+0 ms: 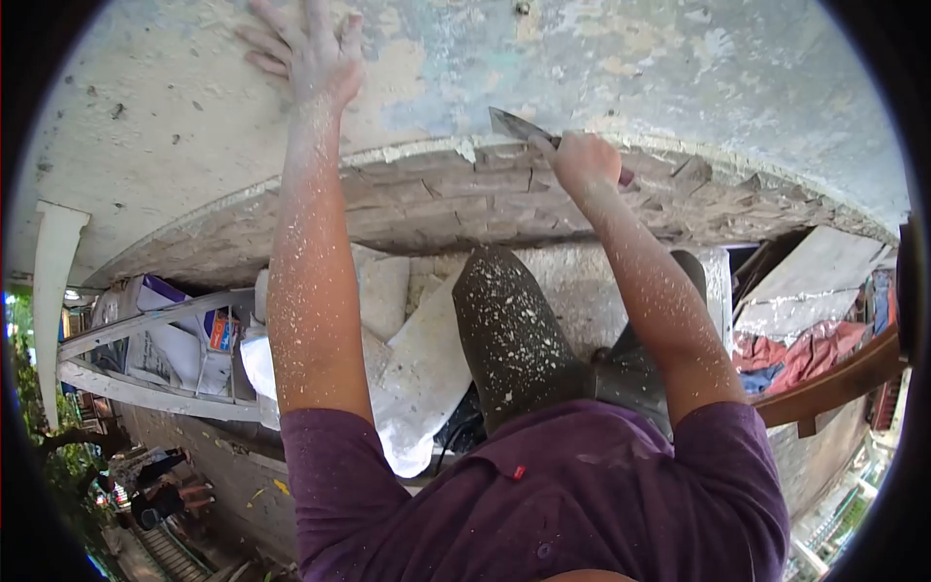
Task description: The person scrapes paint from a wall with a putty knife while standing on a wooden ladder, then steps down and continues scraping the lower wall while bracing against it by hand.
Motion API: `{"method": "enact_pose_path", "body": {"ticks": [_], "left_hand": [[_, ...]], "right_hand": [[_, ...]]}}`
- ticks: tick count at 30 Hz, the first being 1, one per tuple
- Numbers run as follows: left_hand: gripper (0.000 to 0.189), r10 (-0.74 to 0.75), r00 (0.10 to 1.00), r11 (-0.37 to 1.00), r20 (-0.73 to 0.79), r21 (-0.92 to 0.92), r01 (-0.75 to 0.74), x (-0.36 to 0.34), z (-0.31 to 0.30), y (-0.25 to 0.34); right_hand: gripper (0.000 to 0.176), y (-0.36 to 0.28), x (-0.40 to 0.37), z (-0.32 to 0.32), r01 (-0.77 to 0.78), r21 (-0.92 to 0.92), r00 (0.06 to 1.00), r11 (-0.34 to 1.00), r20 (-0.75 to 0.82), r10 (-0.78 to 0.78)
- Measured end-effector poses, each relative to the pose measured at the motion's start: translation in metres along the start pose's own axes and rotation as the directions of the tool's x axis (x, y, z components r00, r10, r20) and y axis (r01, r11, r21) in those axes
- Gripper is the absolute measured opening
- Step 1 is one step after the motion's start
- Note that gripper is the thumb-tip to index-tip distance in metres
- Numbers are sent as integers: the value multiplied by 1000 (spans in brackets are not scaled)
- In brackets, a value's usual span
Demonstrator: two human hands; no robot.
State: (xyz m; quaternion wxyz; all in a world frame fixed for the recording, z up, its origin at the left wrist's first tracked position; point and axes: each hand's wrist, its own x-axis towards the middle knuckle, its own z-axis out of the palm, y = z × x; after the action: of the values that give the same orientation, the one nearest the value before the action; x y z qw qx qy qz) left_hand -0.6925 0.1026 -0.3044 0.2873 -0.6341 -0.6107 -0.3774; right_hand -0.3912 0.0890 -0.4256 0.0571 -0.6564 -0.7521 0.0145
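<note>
My left hand (315, 53), coated in pale dust, lies with fingers spread against the painted wall (572, 68) at the top of the view. Gripped in my right hand (587, 163) is a scraper (521, 126) with a dark metal blade; the end of its reddish handle shows past my fist. The blade points up and left, close to the wall just above its chipped lower edge. Patches of blue, grey and cream show on the wall where paint has come away. Pale flakes dot both forearms and my dark trousers (509, 320).
Below the wall runs a rough ledge of brick-like blocks (436, 199). White sheeting (417, 388) and boards lie around my legs. A pale wooden frame (160, 330) stands at left, red cloth (805, 349) at right. Far below left, a person (160, 495) is visible near a path.
</note>
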Motion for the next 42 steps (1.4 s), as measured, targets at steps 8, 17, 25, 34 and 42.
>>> {"method": "enact_pose_path", "body": {"ticks": [8, 17, 25, 34, 42], "left_hand": [[73, -130, 985, 980, 112, 165, 110, 0, -3, 3], [70, -74, 993, 987, 90, 147, 60, -3, 4, -6], [64, -44, 991, 999, 126, 15, 42, -4, -4, -7], [62, -66, 997, 995, 48, -78, 69, -3, -5, 7], [64, -531, 765, 472, 364, -622, 624, -106, -39, 92]], "right_hand": [[65, -129, 20, 11, 204, 198, 948, 959, 205, -244], [70, -14, 2, -47, -30, 61, 995, 998, 99, 24], [55, -126, 9, -63, 127, 357, 968, 925, 159, -194], [74, -29, -17, -97, -169, 143, 986, 975, 30, 166], [49, -1, -35, -86, 19, 647, 999, 762, 12, -35]]}}
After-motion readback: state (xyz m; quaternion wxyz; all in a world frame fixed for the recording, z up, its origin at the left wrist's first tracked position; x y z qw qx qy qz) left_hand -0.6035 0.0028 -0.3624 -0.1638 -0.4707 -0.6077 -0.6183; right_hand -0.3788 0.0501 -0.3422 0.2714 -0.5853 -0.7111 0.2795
